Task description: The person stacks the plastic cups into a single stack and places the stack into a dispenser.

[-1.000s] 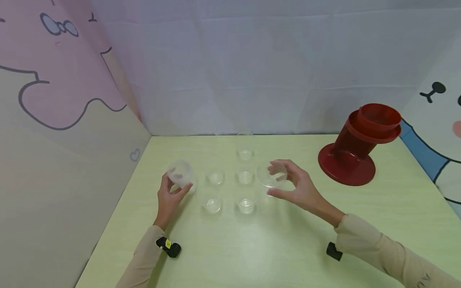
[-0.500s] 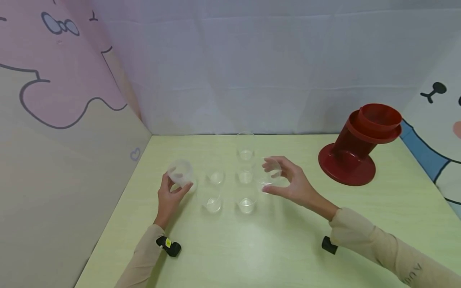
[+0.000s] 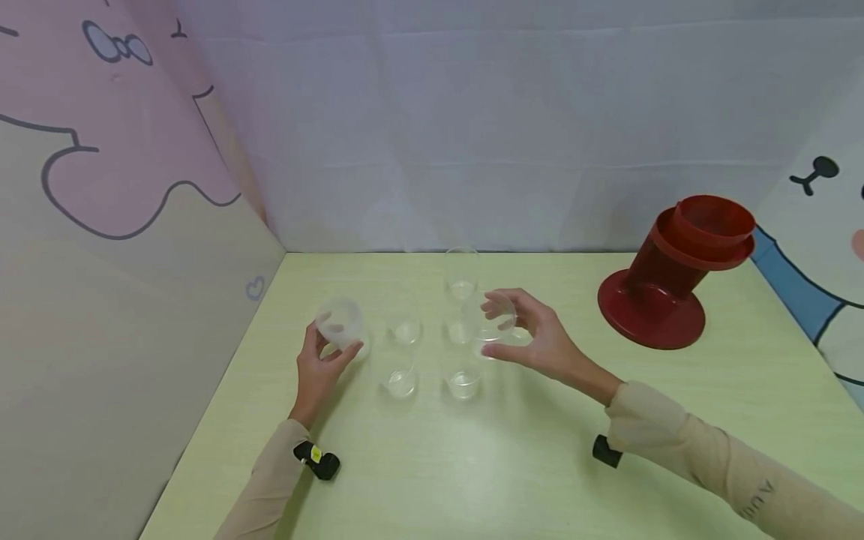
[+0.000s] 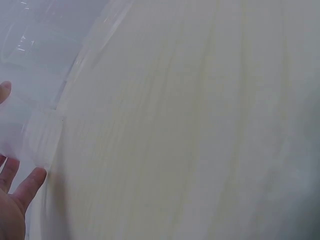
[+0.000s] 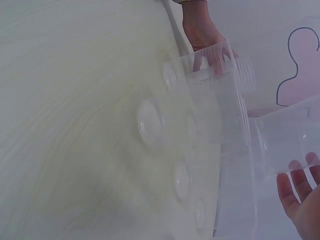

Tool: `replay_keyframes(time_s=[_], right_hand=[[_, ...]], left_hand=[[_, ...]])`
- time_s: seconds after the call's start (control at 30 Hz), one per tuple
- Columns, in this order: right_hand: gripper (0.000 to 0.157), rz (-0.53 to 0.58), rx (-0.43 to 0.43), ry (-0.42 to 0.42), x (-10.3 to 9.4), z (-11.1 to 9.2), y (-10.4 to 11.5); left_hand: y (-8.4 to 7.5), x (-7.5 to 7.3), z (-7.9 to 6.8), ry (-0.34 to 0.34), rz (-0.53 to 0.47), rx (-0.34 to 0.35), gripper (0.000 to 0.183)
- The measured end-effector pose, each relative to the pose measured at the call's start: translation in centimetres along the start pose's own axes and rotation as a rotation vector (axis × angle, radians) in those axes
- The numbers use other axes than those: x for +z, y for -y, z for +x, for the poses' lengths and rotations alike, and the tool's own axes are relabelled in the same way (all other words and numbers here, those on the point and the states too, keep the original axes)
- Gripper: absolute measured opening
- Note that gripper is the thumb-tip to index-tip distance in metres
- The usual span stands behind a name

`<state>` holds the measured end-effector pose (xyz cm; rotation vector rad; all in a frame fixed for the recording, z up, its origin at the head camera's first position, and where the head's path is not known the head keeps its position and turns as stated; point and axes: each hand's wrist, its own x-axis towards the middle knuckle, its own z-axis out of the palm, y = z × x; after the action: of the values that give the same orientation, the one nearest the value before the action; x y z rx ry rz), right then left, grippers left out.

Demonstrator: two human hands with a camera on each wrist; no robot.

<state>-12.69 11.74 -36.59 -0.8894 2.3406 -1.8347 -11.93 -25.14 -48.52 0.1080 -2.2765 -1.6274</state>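
Observation:
My left hand (image 3: 320,371) grips a cloudy-looking stack of clear plastic cups (image 3: 340,315) at the left of the group. Between the thumb and fingers of my right hand (image 3: 540,337) is one clear plastic cup (image 3: 498,316), held raised beside and partly over the standing cups; the right wrist view shows this cup (image 5: 287,137) above the others. Several clear cups stand upright on the table: a back cup (image 3: 462,283), a front right cup (image 3: 463,382), a front left cup (image 3: 401,381) and a middle left cup (image 3: 406,328). Their transparent walls are hard to make out.
A dark red cylindrical holder (image 3: 664,262) on a round base stands at the back right, with a smaller red cup (image 3: 717,217) at its top. Behind the pale table (image 3: 432,472) hangs a white cloth (image 3: 513,127); printed panels flank both sides.
My right hand has moved left and slightly back with its cup, nearer the middle standing cup. My left hand stays in place, holding its stack.

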Motion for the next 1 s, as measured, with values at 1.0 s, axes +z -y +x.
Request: replay_keyframes(time_s=[1.0], right_hand=[[0.061,0.021,0.017,0.033,2.0,2.3,1.8]], left_hand=[[-1.3,-0.3,-0.3,0.02,-0.042,-0.004,0.073]])
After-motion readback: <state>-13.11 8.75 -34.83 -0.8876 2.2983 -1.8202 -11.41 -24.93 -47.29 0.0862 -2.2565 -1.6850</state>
